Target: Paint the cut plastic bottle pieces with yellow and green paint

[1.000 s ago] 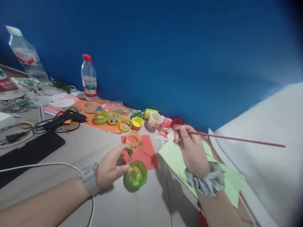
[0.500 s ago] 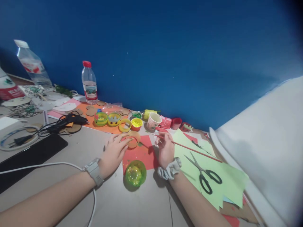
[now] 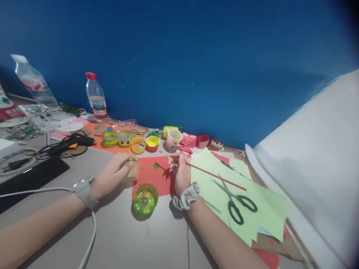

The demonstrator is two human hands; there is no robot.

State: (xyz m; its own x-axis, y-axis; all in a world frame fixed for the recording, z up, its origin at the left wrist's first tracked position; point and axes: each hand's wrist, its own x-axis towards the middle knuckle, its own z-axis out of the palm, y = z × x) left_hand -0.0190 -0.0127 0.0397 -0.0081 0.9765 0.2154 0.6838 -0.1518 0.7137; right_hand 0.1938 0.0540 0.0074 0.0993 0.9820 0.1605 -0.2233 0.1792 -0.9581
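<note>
My left hand (image 3: pixel 113 173) is curled around a pale ring-shaped plastic piece (image 3: pixel 131 170) at the left edge of a red paper sheet (image 3: pixel 153 175). My right hand (image 3: pixel 181 173) pinches a long thin red paintbrush (image 3: pixel 213 174), its tip pointing left over the red sheet. A green plastic bottle bottom (image 3: pixel 145 198) with yellow-green paint in it sits on the table just below the red sheet, between my two wrists.
Black scissors (image 3: pixel 234 203) lie on light green paper (image 3: pixel 241 201) to the right. Behind are cut plastic rings (image 3: pixel 125 138), a yellow paint pot (image 3: pixel 153 142), a paper cup (image 3: pixel 173 139), a water bottle (image 3: pixel 97 98) and a glue gun (image 3: pixel 74 141). A white cable (image 3: pixel 89 243) runs under my left arm.
My left hand left the green bottle bottom, reached forward and closed on the pale ring. My right hand came down and left, so the brush now lies low over the red sheet.
</note>
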